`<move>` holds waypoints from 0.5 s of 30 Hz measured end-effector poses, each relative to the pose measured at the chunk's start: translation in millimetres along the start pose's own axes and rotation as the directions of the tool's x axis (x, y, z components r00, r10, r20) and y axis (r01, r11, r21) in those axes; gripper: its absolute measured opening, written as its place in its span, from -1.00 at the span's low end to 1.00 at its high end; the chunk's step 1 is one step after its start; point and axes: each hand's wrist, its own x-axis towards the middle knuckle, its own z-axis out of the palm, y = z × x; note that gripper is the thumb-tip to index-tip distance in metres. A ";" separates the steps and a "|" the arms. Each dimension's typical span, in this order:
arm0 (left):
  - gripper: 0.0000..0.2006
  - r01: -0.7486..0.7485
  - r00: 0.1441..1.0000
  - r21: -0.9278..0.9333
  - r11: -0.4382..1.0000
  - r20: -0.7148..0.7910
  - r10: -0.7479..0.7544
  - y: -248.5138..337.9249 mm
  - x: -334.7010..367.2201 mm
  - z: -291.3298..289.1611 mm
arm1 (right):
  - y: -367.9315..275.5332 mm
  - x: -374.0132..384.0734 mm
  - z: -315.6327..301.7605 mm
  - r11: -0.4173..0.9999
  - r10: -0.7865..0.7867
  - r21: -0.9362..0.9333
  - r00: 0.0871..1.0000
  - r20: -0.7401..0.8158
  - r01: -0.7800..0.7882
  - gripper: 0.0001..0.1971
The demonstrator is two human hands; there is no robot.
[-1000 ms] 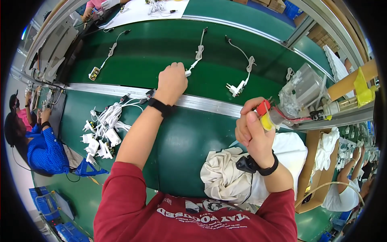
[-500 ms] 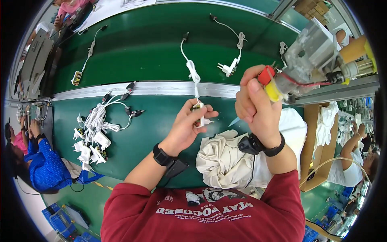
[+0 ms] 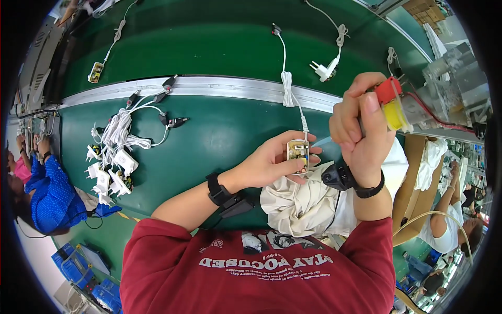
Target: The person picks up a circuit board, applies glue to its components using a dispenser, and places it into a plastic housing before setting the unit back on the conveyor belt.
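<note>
My left hand (image 3: 272, 161) holds a small circuit board (image 3: 298, 153) in an open white casing, component side up. A bundled white cable (image 3: 287, 90) runs from its top across the metal rail to a black connector (image 3: 276, 30) on the far green surface. My right hand (image 3: 364, 125) is closed, its thumb and forefinger against a red block (image 3: 388, 91) with a yellow part (image 3: 396, 115) below it. Behind these is a clear fixture (image 3: 452, 83) with red and black wires. A pale blue pointed thing shows beside the right fist; whether the hand grips it is unclear.
White plugs with tangled cables (image 3: 119, 131) lie to the left. A cream cloth (image 3: 293, 204) is bunched beneath my hands. Other corded units lie beyond the metal rail (image 3: 219, 86). A cardboard box (image 3: 410, 193) stands right; a co-worker in blue (image 3: 55, 193) sits left.
My view has shifted, so the bench sits differently in it. The left hand has moved right and turned the unit, so its circuit board now faces up. The right hand stays at the red block.
</note>
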 end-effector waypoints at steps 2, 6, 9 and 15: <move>-0.53 -0.003 1.000 -0.003 1.000 0.010 0.003 0.1 -0.8 -3.0 | 4.3 1.6 0.9 1.000 -0.007 -0.008 1.000 -0.001 0.007 -0.77; -0.52 -0.015 1.000 -0.007 1.000 0.024 0.016 -2.1 -0.6 -7.5 | 8.6 4.4 2.4 1.000 -0.003 0.022 1.000 -0.001 0.003 -0.76; -0.52 -0.026 0.999 -0.013 1.000 0.031 0.026 -4.5 0.4 -9.1 | 10.5 3.4 4.9 1.000 -0.004 0.024 1.000 -0.021 0.005 -0.76; -0.51 -0.044 0.998 -0.018 0.999 0.051 0.045 -5.4 1.9 -9.2 | 14.4 3.9 3.2 1.000 -0.023 0.002 1.000 -0.012 0.023 -0.76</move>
